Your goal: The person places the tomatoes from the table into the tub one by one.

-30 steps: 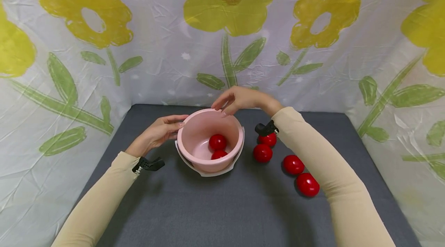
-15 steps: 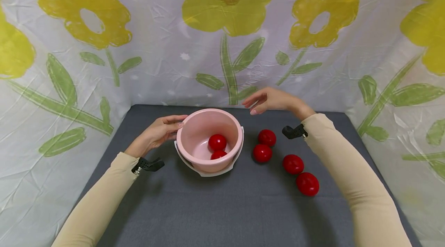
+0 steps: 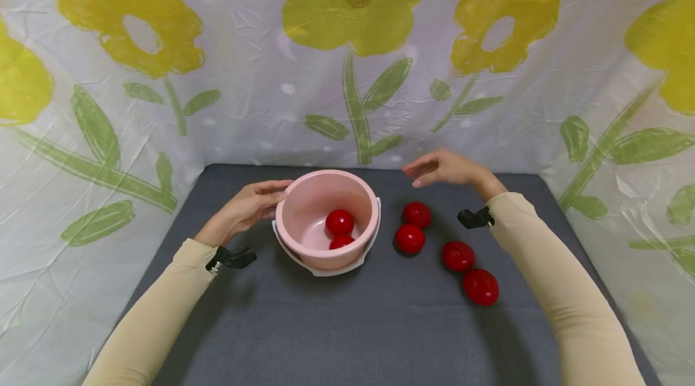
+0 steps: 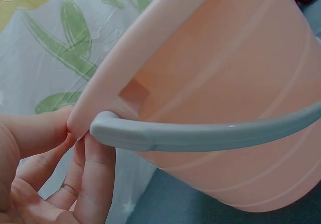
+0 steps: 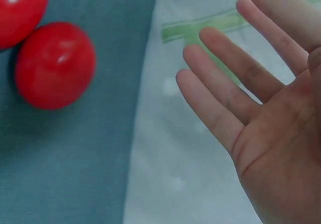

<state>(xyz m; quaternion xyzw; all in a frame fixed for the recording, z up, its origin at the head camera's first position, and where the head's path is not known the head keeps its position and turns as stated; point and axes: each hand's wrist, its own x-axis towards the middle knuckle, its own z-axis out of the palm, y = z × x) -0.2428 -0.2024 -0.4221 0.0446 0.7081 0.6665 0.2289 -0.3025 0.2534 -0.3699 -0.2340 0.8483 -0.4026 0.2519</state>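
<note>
a smooth, round, pink plastic bucket [image 3: 306, 205] stands beside the left hand [image 3: 247, 205], which pinches its rim [image 4: 125, 53]; the right hand [image 3: 447, 167], loosely spread and empty, hovers near four glossy, red, rounded balls [image 3: 409, 239].

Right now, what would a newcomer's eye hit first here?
Likely the pink bucket near mid-table, two red balls inside, its rim pinched by the left hand. Next, four more red balls right of it on the dark table. Then the big yellow flowers on the backdrop.
</note>
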